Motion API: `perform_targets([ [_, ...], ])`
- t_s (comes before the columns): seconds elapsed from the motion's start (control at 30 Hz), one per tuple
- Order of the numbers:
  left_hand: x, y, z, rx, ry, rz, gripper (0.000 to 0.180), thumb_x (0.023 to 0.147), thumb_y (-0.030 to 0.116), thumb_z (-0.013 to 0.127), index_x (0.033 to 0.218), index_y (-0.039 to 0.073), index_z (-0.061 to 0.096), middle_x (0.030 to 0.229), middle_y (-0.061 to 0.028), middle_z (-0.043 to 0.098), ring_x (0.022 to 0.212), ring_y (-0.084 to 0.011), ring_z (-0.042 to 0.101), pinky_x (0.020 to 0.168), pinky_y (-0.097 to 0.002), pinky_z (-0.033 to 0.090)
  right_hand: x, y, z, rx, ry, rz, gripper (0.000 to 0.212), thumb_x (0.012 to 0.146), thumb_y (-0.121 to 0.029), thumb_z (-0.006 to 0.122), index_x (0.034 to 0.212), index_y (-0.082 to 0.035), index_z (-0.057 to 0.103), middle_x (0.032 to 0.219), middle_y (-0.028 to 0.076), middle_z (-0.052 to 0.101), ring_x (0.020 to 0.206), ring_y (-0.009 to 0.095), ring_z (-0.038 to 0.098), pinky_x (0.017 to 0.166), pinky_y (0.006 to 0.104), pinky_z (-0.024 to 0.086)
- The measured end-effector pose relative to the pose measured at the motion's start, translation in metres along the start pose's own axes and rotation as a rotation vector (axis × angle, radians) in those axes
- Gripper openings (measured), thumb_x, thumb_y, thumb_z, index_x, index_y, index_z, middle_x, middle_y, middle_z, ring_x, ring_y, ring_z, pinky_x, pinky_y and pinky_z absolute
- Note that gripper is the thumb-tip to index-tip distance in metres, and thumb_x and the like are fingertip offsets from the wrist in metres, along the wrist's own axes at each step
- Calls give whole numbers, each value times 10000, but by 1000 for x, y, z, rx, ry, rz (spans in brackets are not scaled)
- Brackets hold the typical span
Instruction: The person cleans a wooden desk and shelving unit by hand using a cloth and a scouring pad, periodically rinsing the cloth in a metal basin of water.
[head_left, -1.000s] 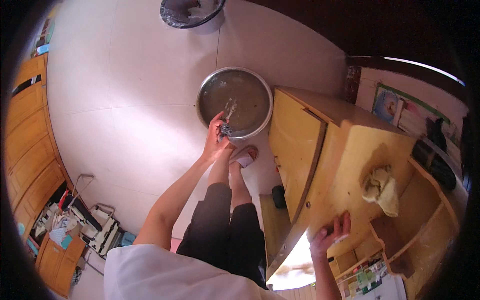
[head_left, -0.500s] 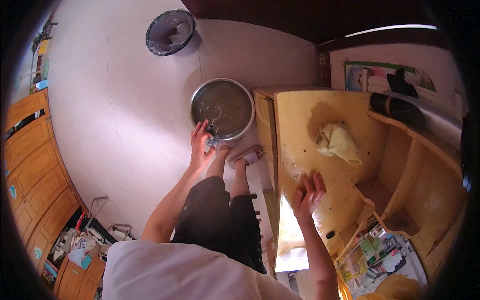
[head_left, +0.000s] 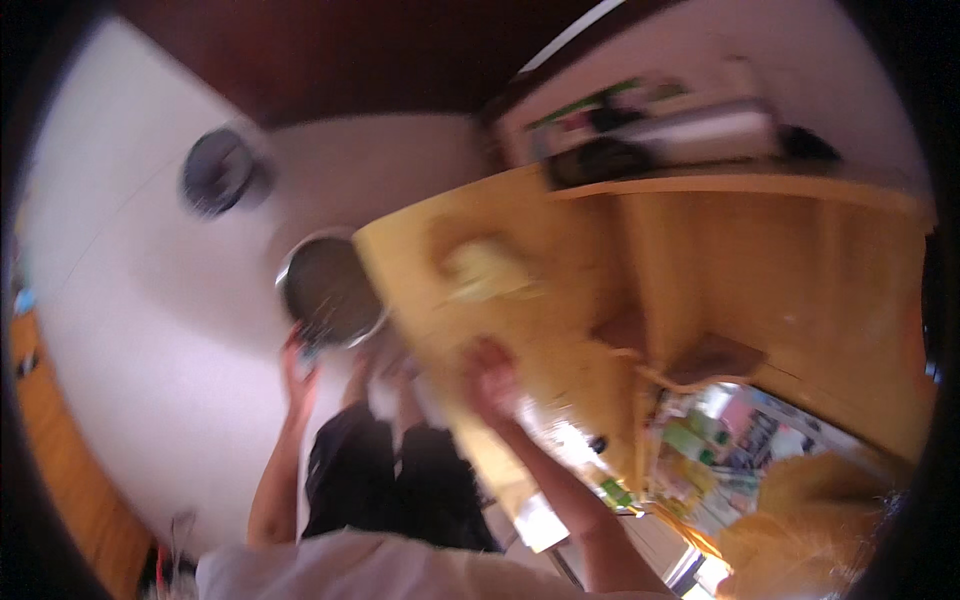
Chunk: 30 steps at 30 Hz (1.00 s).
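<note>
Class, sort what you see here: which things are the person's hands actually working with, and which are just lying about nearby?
In hand:
- left hand at the rim of the round metal basin on the floor
- right hand resting on the wooden desk top

Lying about:
- yellowish cloth on the desk
- round grey bin on the floor
- colourful papers under the desk; blurred

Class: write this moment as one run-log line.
left hand: at metal basin rim | right hand: flat on wooden desk | view: blurred

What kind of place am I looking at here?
Probably a room in a home, though the picture is blurred: a wooden desk with shelves, a pale tiled floor, and a metal basin on the floor by the left hand.
</note>
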<state>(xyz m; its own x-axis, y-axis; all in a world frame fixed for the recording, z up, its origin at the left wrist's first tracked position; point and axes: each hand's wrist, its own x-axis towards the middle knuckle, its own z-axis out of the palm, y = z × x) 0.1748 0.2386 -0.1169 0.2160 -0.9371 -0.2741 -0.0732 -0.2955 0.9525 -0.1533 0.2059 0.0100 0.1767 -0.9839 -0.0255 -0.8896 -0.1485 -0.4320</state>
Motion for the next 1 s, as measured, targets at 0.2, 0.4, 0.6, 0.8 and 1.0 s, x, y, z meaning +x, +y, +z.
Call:
perform_targets([
  [0.2,-6,228,133,-556,-60,346,446,838,216,623,1164,25,387,1255,-191,440,1124,-294,485,918,-410,420,-6,0,-8,115,112,-124,458,780,-126,617,1219,-93,490,1297,116,417,1197,306,404,987,428,351],
  [0.4,39,364,336,-380,-333,793,433,665,29,692,1053,76,505,1245,-164,449,1027,-332,544,829,-398,473,-29,16,19,1093,-27,458,404,884,-150,535,1264,-47,446,1348,100,374,1242,239,359,1015,397,332],
  [0.6,29,398,429,-355,134,520,327,666,6,693,974,54,596,1093,-124,480,944,-295,519,815,-339,450,-23,9,-18,753,-20,185,353,871,-110,516,1216,-40,489,1316,124,402,1232,293,380,1022,436,314],
  [0.8,47,415,463,-659,210,474,273,678,38,638,946,71,595,1015,-102,556,893,-280,542,743,-362,471,-18,3,-25,260,0,-111,372,822,-140,558,1180,-49,515,1299,147,417,1212,358,391,994,484,339],
  [1.0,15,364,461,-575,-221,1094,256,639,14,588,890,59,596,981,-116,573,910,-343,531,736,-396,469,-21,17,-2,223,67,-185,387,799,-143,583,1170,-50,524,1300,150,416,1219,348,388,995,482,340],
])
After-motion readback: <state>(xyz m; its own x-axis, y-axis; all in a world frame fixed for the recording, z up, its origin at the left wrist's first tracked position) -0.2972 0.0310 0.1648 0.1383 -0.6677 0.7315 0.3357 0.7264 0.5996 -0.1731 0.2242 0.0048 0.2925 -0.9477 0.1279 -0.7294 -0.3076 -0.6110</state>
